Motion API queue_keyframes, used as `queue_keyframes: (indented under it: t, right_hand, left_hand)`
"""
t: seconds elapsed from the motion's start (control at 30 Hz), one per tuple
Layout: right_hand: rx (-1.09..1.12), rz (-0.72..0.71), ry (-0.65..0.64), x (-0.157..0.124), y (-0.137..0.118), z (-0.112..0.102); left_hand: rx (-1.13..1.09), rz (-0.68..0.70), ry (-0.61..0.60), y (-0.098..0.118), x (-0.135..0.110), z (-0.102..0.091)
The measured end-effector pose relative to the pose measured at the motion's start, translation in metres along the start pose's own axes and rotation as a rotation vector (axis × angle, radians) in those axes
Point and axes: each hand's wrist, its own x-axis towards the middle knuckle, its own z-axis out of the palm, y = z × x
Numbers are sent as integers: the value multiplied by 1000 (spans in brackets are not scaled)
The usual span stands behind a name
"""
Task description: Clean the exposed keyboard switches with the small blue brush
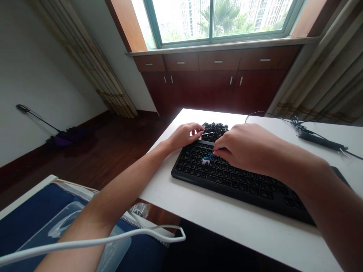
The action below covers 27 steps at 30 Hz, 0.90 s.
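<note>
A black keyboard [241, 181] lies slantwise on a white table [227, 223]. My right hand [244, 147] is closed around a small blue-handled brush [208, 157], whose white bristles touch the keys near the keyboard's far left part. My left hand [185, 135] rests at the keyboard's far left corner, fingers curled against its edge beside a pile of loose black keycaps [215, 130]. I cannot make out whether those fingers pinch anything.
A black cable with a slim black device [320, 140] lies at the table's far right. A white cord [113, 238] loops over a blue bag [34, 211] near my left elbow. Dark wood cabinets [215, 81] stand under the window; a broom [61, 138] lies on the floor.
</note>
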Motion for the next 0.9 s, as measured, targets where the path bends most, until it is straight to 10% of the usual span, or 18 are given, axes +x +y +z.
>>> queue_keyframes:
  t: [0.9]
  right_hand:
    - [108,-24,-36,0,7,5]
  left_hand:
    - [1,-13,32,-1,-1,-1]
